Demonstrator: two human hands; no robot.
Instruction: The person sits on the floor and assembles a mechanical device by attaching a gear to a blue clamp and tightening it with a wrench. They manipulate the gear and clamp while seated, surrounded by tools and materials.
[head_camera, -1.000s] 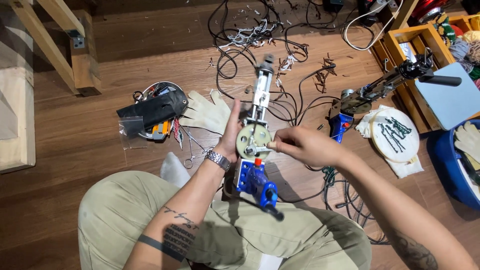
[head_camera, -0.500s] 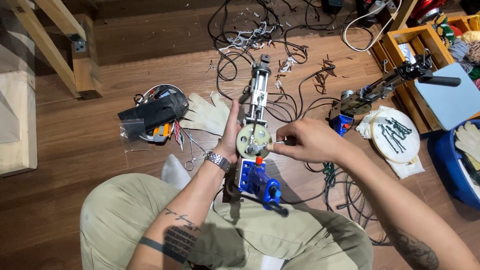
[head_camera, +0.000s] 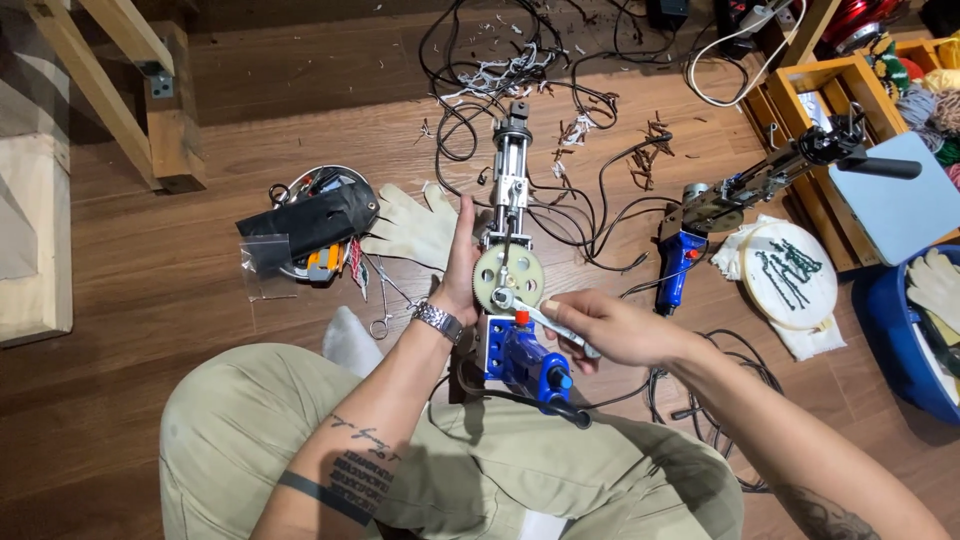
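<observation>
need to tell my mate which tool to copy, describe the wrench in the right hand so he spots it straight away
Start at the blue-bodied machine on the person's lap and find its pale toothed gear. The small silver wrench lies just below that gear, its head beside a red knob, held by the right hand. It is the only flat metal tool there.

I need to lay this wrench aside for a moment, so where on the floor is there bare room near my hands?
Bare floor lies on the left, between the wooden frame and the black pouch. A smaller patch lies between the left hand and the knee, by the scissors. Ahead of the blue tool it is crowded with black cables; right of the right hand, cables and the embroidery hoop fill the floor.
</observation>
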